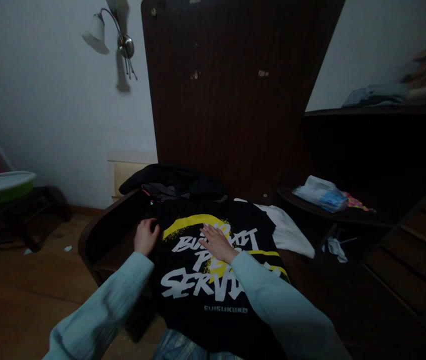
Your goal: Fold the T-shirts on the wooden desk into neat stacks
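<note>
A black T-shirt [183, 315] with white lettering and yellow print lies spread out before me, its lower end hanging over my lap. At the shirt's left edge, my left hand [146, 237] has its fingers curled in on the dark cloth; the fingertips are partly lost in shadow. My right hand [218, 244] rests on the printed middle of the shirt, palm down with fingers stretched out. White cloth [290, 230] sticks out from beneath the shirt on the right. Behind the shirt lies a heap of dark clothing [175, 181].
A dark wooden panel [228, 100] rises behind the clothes. The curved wooden armrest [96, 230] stands to the left. On the right, a shelf holds a plastic-wrapped packet [321, 194]. A green basin [3, 187] sits on a stool at far left, and a wall lamp [96, 35] hangs above.
</note>
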Action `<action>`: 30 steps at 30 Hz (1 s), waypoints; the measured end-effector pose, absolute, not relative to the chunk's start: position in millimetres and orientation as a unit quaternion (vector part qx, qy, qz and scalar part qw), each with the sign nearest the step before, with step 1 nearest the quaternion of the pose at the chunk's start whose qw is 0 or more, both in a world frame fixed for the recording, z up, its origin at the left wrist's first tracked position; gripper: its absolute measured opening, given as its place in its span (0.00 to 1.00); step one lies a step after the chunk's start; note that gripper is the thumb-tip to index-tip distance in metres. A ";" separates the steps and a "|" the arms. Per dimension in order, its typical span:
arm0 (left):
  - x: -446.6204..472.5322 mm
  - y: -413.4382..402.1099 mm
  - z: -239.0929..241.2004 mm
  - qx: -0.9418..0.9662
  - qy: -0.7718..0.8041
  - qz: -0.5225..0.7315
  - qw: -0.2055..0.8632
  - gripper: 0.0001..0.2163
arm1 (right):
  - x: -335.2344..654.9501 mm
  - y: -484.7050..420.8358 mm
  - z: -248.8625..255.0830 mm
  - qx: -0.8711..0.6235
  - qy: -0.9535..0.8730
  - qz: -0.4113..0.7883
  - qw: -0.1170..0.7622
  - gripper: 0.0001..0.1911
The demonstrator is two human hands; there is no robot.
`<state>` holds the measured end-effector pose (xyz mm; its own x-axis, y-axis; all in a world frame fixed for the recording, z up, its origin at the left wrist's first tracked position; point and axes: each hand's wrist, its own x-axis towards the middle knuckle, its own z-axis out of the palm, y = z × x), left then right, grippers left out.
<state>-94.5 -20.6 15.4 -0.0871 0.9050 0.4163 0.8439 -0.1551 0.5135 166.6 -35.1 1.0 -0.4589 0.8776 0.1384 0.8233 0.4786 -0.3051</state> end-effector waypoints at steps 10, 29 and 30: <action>-112.4 17.1 2.9 0.517 0.701 0.478 0.116 0.12 | 164.1 -32.4 -3.1 -0.513 -0.841 0.082 0.154 0.26; -83.9 -10.7 38.6 0.610 0.549 0.542 0.178 0.16 | 148.8 -47.0 -4.7 -0.497 -0.850 0.083 0.151 0.29; -75.4 -15.7 46.3 0.689 0.510 0.470 0.211 0.16 | 148.7 -47.6 -4.0 -0.499 -0.850 0.080 0.151 0.29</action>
<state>-75.4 -15.7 46.3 0.0396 0.9009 0.4323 0.5041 -0.3915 0.7698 148.7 -47.6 -4.0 -0.4569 0.8717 0.1769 0.8234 0.4898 -0.2866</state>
